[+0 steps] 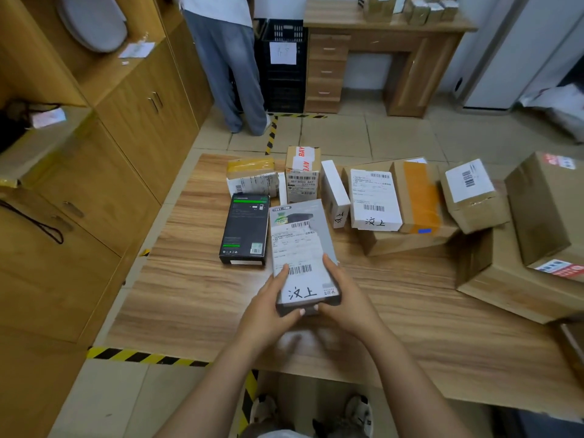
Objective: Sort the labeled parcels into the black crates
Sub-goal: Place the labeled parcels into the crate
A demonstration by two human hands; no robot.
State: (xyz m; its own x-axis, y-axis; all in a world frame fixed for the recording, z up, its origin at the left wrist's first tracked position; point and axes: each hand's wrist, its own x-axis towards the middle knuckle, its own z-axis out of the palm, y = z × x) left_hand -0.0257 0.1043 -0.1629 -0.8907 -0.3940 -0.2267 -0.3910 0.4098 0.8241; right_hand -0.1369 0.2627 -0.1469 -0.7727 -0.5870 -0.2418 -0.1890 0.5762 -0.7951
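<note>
Gripping the near end of the grey parcel (300,248), the left hand (268,306) has its thumb laid on the white shipping label and its fingers curled beneath; the right hand (344,298) clasps the opposite edge likewise. The parcel is held over the wooden table (196,279), just beside a black box (245,229) lying flat; whether its far end rests on the table cannot be determined. Handwritten characters mark the label's near edge. Stacked black crates (284,86) stand on the floor against the far wall, between a standing person (224,67) and a wooden desk (379,30); a white paper sign (282,53) is fixed to the upper crate's front. Crate contents are not visible from this angle. Further labelled cartons (543,207) crowd the table's far and right sides.
</note>
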